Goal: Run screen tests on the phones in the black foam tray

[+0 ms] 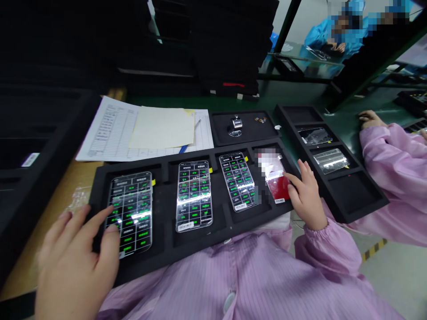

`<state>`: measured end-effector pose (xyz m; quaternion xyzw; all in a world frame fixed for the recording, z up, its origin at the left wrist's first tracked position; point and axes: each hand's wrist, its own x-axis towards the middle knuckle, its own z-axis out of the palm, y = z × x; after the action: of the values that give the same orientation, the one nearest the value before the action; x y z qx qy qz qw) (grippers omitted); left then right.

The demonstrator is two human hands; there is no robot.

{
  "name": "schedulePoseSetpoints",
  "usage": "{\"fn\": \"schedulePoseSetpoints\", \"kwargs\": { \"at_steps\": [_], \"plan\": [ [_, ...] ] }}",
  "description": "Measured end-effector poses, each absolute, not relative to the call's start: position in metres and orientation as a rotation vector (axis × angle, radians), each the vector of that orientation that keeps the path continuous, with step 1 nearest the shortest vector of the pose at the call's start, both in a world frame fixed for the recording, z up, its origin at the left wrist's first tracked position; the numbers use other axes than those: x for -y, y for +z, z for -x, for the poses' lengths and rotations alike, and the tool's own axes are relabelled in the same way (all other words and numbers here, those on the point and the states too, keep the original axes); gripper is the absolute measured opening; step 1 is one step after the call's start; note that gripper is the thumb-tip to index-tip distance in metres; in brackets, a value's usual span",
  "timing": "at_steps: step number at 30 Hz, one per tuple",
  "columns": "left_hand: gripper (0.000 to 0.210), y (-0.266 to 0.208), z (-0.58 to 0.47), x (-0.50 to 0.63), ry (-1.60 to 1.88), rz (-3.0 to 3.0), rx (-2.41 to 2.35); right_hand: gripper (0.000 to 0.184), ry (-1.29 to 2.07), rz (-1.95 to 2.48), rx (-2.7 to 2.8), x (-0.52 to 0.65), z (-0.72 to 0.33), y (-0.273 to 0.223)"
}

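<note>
A matt black, four-welled rectangular tray (162,204) spans 8 to 3 o'clock; a side tray (355,189) at 3 o'clock holds clear, shiny panels (330,161). The bare left hand (78,249), at 8 o'clock, is loosely spread, grasping nothing, fingertips at a glossy, gridded smartphone (133,209) in its well. The right hand (307,198), near 4 o'clock, is likewise unclenched, index finger at a red-screened smartphone (278,186). Two gridded smartphones (194,191) lie between.

The left hand (82,258) touches the leftmost phone (133,206), the right hand (307,198) a partly red phone (278,187), in a black tray (163,195) near papers (163,129).
</note>
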<state>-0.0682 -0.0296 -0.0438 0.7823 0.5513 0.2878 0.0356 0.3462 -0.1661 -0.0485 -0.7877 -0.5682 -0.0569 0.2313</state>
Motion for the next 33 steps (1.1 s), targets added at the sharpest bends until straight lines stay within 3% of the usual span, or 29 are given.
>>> {"fn": "schedulePoseSetpoints", "kwargs": {
  "at_steps": [21, 33],
  "plan": [
    [0.068, -0.036, 0.063, 0.030, 0.804, -2.413, -1.748, 0.035, -0.148, 2.100, 1.612, 0.124, -0.370, -0.043],
    [0.063, -0.035, 0.062, 0.030, 0.823, -2.390, -1.752, 0.037, -0.187, 2.077, 1.690, 0.128, -0.364, -0.045]
  ]
}}
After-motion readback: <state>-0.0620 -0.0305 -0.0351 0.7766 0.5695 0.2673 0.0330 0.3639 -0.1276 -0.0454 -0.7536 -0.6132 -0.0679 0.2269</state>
